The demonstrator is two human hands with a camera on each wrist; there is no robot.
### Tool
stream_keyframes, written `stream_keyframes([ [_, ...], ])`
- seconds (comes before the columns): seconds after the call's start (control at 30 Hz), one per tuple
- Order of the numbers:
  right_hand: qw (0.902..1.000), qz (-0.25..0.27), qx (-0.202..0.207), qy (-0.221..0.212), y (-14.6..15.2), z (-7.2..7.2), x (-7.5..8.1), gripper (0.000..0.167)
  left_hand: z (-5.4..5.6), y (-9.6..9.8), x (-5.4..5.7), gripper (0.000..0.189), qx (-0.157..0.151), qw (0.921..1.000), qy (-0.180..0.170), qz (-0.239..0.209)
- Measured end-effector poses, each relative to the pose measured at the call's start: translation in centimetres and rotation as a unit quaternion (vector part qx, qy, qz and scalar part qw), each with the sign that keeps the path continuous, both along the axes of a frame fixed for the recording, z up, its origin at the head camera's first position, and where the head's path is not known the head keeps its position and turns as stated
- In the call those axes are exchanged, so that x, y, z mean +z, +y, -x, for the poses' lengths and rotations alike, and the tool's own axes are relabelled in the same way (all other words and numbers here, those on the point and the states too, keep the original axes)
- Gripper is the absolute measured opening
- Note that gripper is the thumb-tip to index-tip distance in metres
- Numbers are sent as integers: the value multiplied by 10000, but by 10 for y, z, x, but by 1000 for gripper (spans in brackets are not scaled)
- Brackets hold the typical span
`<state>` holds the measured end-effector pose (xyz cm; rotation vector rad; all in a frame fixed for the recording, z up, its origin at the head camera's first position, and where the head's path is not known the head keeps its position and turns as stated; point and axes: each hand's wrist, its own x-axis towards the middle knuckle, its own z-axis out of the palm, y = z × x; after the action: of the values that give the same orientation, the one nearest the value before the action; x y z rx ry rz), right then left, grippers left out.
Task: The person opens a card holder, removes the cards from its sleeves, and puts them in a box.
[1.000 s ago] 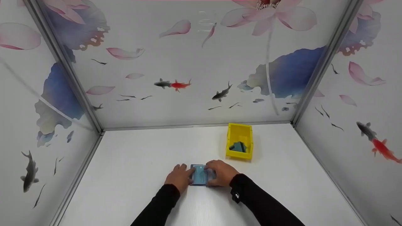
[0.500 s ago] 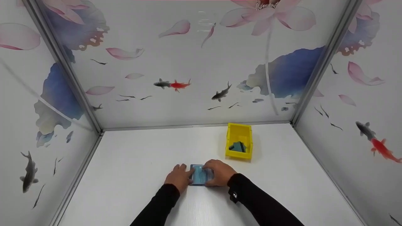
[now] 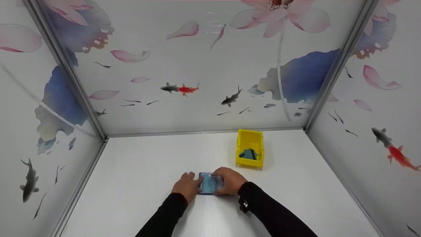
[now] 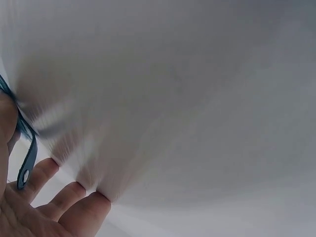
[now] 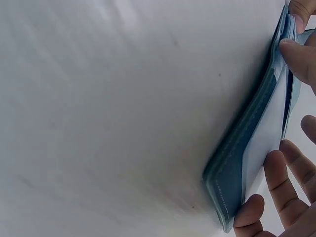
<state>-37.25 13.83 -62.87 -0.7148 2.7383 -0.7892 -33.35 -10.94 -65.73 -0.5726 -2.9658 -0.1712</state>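
Observation:
A blue card wallet (image 3: pixel 208 184) with stitched edges lies open on the white table, between my hands. In the right wrist view its cover (image 5: pixel 227 182) shows, with a pale sleeve (image 5: pixel 264 140) inside. My left hand (image 3: pixel 186 187) is at its left edge, thumb on the wallet and the other fingertips down on the table. A snap strap (image 4: pixel 28 165) sticks out beside that hand in the left wrist view. My right hand (image 3: pixel 233 181) grips the wallet's right part, thumb and fingers spread along the sleeve, and covers some of it.
A yellow bin (image 3: pixel 241 144) stands behind my right hand near the back wall. Dark green pieces (image 3: pixel 248 154) lie in it. Printed panels with grey metal frames (image 3: pixel 205 132) close the table off at the back and both sides.
My right hand has shifted slightly left over the wallet. My left hand, the wallet and the bin stay about where they were.

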Motion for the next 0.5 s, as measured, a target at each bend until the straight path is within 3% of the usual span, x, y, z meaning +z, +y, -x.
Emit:
stream_keyframes([
  [0.2,9999,73,-25,-69,1,0,0,64,0,-1,-2,54,12,10000,-30,-27],
  [0.5,9999,-24,121,42,13,-1,0,49,5,0,-5,54,100,9997,-220,39],
])
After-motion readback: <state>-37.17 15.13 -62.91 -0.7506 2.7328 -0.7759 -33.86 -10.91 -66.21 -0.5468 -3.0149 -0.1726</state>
